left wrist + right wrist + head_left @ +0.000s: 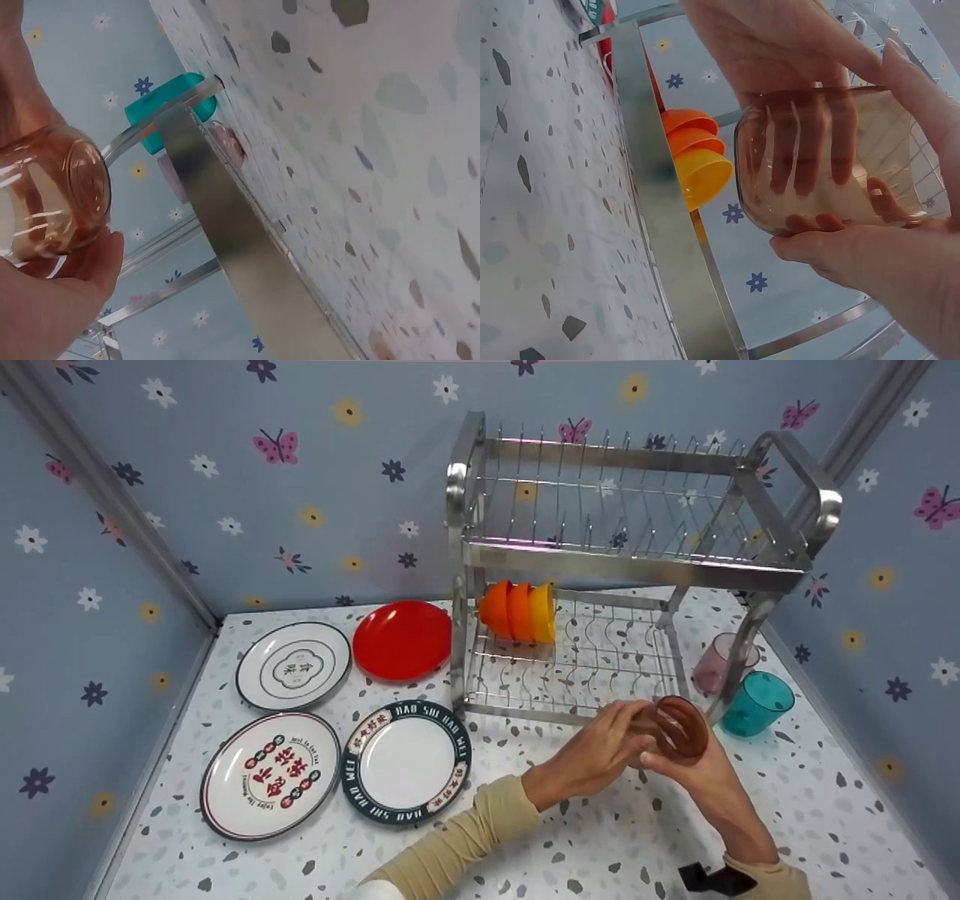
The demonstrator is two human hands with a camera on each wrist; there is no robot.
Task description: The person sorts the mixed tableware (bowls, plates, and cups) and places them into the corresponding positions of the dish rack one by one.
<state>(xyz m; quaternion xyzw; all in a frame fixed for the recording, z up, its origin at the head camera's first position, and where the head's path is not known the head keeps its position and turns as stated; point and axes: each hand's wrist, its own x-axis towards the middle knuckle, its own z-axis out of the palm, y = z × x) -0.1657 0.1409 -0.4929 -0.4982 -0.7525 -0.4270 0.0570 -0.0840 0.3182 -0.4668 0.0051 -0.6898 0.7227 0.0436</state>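
A transparent brown glass is tilted in the air in front of the rack, between both hands. My left hand grips it from the left, and in the right wrist view fingers show through the wall of the glass. My right hand holds it from the right, its thumb along the side. The left wrist view has the rounded end of the glass above the left hand's fingers. Nothing is visible inside the glass.
A two-tier metal dish rack stands behind the hands, with orange and yellow bowls on its lower left. Right of it are a pink glass and a teal glass. Several plates, one red, lie left.
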